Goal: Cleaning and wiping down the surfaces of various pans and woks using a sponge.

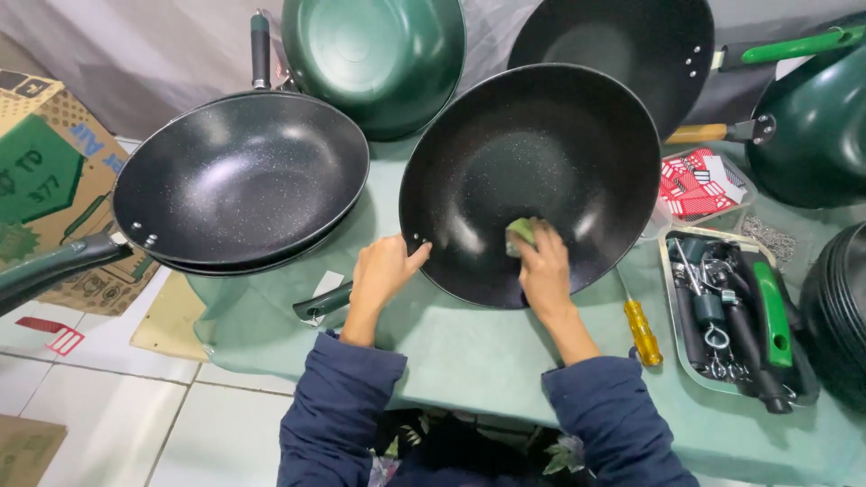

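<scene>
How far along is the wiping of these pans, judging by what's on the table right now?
Done: cannot tell; the stacked black speckled pans at left look clean. In hand: the left hand steadies the rim of the black speckled wok while the right hand presses a green cloth inside it. Left: possibly the green pans behind.

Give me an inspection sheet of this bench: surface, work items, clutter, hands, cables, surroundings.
Surface: pale green cloth-covered table.
Work items: black speckled non-stick wok, tilted toward the person; small green cloth pad inside it.
Clutter: second black speckled wok, dark green wok, yellow-handled screwdriver, metal tray of handles and screws.
Hands: left hand grips the wok rim; right hand presses the pad.
Cables: nothing seen.
Surroundings: cardboard box, white tiled floor.
</scene>
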